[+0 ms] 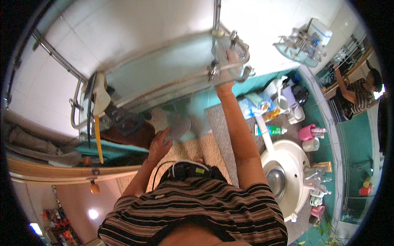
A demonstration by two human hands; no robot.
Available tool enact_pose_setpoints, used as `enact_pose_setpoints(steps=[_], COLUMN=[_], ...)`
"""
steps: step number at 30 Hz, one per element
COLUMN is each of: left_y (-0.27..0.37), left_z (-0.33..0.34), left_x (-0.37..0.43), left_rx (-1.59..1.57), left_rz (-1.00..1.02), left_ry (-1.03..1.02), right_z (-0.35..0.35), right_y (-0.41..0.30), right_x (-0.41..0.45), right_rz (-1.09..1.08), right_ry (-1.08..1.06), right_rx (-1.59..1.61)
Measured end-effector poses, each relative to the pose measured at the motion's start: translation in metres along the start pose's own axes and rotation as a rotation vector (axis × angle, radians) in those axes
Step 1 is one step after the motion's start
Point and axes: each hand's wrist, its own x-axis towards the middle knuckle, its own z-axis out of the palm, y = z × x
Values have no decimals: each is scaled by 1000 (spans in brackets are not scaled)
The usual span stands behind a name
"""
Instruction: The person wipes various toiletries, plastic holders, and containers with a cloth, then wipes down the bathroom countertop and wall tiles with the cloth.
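My left hand (160, 144) is low in front of my body, its fingers around the near end of a blurred, translucent object (181, 129). I cannot make out what that object is. My right arm stretches up to the end of a wall-mounted glass shelf (166, 69) with metal rails. At that end, my right hand (230, 63) shows blurred through the glass, near a chrome shelf fitting (213, 69). Whether my right fingers grip anything is hidden by glare and blur.
A white washbasin (297, 181) holding a metal bowl (276, 181) stands to the right. Toothpaste (271, 129), a pink cup (307, 132) and several bottles crowd the counter. A yellow-handled item (98, 138) hangs left. A mirror (357, 138) lines the right wall.
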Motion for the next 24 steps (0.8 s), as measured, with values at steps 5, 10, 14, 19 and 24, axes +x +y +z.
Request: enact_pose_setpoints(steps=[5,10,14,19,24], left_y=[3,2,-4,-12,-13], left_z=[1,-6,-9,-15,-8], left_x=[-3,-16,-31,-40,-24], left_rx=[-4,85,137,145,17], left_rz=[77,69,66,44,-106], left_ry=[12,1,78,49,-22], right_z=[32,12,-16,-42,-76], right_y=[-29,-35,20,63,97], right_x=[-114,-153,-134,-165,-181], right_rz=[281,-392,198,555,715], right_ry=[-192,-512,-124,-176,-608], right_rx=[-198,-316,-468,-526,-902])
